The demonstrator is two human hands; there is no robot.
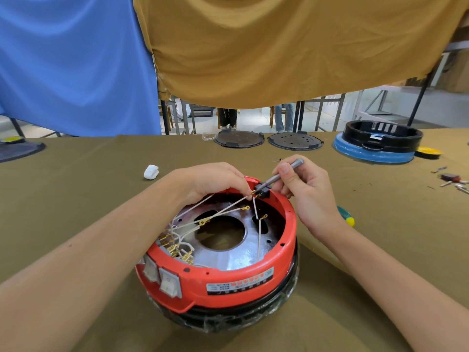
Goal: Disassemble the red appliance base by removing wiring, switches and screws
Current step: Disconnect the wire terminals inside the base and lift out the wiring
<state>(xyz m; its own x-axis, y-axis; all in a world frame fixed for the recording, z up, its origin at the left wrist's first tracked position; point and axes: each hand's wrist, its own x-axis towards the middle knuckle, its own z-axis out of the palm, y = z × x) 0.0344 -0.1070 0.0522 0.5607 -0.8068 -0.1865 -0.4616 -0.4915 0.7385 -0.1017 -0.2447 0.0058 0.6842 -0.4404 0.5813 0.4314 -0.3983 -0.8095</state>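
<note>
The red appliance base (243,283) lies upside down on the olive cloth, its metal floor and white wires (223,212) exposed. Two white rocker switches (162,275) sit in its near-left wall, with brass terminals behind them. A black connector block (264,190) is fixed on the far rim. My left hand (215,179) pinches a white wire's brass terminal at that block. My right hand (307,189) grips a grey tool (286,171) whose tip meets the block.
A white wad (151,172) lies left of the base. Two black round plates (239,139) and a black-and-blue ring housing (380,141) stand at the far edge. A green-yellow screwdriver handle (346,216) peeks from behind my right wrist. Small parts (451,180) lie far right.
</note>
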